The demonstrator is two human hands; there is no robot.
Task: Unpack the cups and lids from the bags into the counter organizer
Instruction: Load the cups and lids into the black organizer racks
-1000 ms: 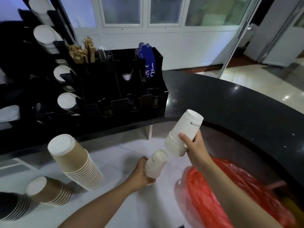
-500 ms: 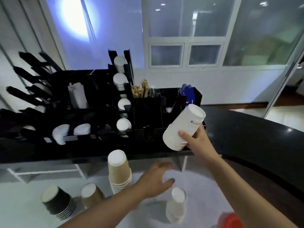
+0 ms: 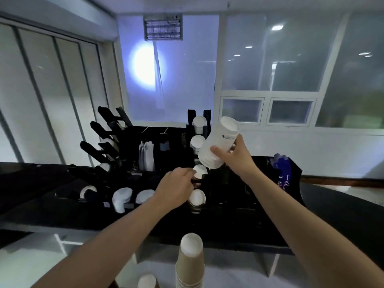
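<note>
My right hand [image 3: 234, 157] grips a stack of white cups [image 3: 218, 145], tilted, bottoms up and away, held above the black organizer [image 3: 239, 196] on the desk [image 3: 342, 206]. My left hand [image 3: 174, 189] reaches into the organizer's column of cup slots, fingers curled at a white cup [image 3: 200, 170] there; whether it's actually gripping, I can't tell. A brown cup stack [image 3: 190, 265] stands upside down near me.

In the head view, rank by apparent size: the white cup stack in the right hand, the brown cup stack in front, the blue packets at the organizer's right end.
1. brown cup stack, though nearest the camera and cut off below
2. white cup stack
3. blue packets
</note>
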